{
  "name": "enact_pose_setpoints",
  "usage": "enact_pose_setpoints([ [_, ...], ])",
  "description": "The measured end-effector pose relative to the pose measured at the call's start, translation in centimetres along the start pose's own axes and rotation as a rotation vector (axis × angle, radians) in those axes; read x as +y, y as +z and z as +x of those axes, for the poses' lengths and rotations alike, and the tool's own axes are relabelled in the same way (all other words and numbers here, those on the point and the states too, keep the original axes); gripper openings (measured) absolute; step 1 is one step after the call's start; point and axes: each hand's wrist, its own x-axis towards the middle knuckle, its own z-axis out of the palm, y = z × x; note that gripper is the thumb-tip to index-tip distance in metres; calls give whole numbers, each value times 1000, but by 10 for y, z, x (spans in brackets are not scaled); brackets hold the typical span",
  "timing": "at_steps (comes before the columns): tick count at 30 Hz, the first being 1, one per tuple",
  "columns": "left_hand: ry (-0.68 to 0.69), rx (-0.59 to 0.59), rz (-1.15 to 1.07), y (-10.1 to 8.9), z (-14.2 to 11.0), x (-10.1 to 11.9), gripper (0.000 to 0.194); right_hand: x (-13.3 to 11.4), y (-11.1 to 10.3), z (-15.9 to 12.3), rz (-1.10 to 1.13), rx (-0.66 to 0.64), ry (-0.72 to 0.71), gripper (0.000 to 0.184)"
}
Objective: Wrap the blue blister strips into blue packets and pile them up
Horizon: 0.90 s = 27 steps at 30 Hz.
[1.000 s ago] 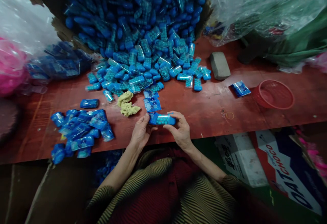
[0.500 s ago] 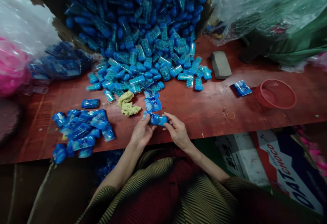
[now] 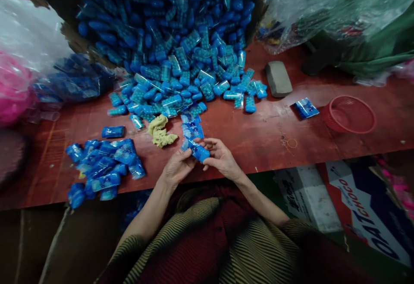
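Note:
My left hand (image 3: 176, 167) and my right hand (image 3: 220, 158) both grip one small blue packet (image 3: 198, 150) just above the near edge of the red table (image 3: 265, 137). The packet is tilted between my fingertips. A short stack of flat blue wrappers (image 3: 192, 128) lies right behind it. A big heap of blue capsule-shaped containers (image 3: 181, 51) spills from a box toward me. At the left lies a pile of wrapped blue packets (image 3: 100, 167).
A yellow cloth (image 3: 160, 130) lies left of the wrappers. A grey block (image 3: 278, 79), a lone blue wrapper (image 3: 305, 108) and a red mesh basket (image 3: 349, 115) sit on the right. Plastic bags crowd both far corners. Cardboard boxes (image 3: 365, 206) stand below the table.
The blue packet was held level and stretched between both hands; now my hands have drawn closer together and the packet is tilted and looks shorter.

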Motion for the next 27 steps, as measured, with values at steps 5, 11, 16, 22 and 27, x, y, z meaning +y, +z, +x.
enact_pose_setpoints([
  [5, -12, -67, 69, 0, 0, 3, 31, -11, -6, 3, -55, -107, 23, 66],
  [11, 27, 58, 85, 10, -4, -8, 21, -7, -10, 6, -92, -188, 67, 80],
  [16, 49, 62, 45, 13, -9, -23, 27, -2, -11, 7, 36, -214, 145, 84],
  [22, 38, -11, 64, 24, -16, -13, 33, -9, -18, 8, 84, -274, 207, 76],
  [27, 75, -10, 90, 21, -16, -17, 29, -10, -18, 7, 105, -263, 233, 77],
])
